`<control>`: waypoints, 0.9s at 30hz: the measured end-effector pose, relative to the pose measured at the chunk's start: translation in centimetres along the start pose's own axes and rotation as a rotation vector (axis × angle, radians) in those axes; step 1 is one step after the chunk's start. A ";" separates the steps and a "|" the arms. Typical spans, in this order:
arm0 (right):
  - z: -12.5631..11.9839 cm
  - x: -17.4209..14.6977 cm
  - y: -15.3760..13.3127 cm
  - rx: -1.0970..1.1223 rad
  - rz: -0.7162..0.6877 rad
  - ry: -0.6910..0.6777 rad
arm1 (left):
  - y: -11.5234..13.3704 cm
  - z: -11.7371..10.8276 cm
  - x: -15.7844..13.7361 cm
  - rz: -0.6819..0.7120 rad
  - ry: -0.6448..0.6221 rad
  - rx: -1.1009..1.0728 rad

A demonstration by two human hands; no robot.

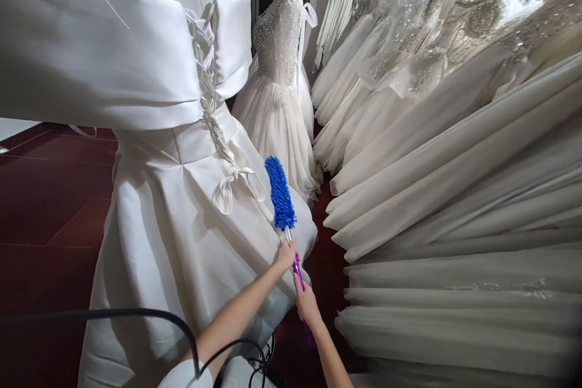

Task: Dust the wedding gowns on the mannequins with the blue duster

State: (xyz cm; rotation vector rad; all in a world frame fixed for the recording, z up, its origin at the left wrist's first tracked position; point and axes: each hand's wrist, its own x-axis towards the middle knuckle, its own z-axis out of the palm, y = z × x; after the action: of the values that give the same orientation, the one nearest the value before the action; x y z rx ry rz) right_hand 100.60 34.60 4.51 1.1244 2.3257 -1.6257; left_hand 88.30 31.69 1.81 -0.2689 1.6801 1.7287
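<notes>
A duster with a fluffy blue head (280, 194) and a purple handle (297, 267) points up and away from me. My left hand (286, 256) is closed round its shaft just below the blue head. Lower down, my right hand (308, 303) grips the purple handle. Behind the duster, the full skirt of a white satin wedding gown (182, 236) spreads out. Its laced back (210, 97) ends in a tied bow (234, 185), to the left of the duster head. I cannot tell whether the blue fibres touch the skirt.
A beaded gown (282, 66) stands on a mannequin farther back. Along the right, many pale gowns (436, 151) hang closely packed, their hems reaching toward the dark red floor (59, 194). Black cables (182, 318) loop across the bottom, in front of my left forearm.
</notes>
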 end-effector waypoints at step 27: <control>-1.4 5.7 2.0 -0.249 -0.013 -0.054 | -0.5 1.3 5.5 -0.255 -0.152 -0.101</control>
State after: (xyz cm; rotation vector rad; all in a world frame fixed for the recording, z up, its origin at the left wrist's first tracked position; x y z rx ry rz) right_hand 98.15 39.07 0.95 1.0012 2.4209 -1.3052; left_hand 85.00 34.73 -1.67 -0.3713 1.3880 1.6024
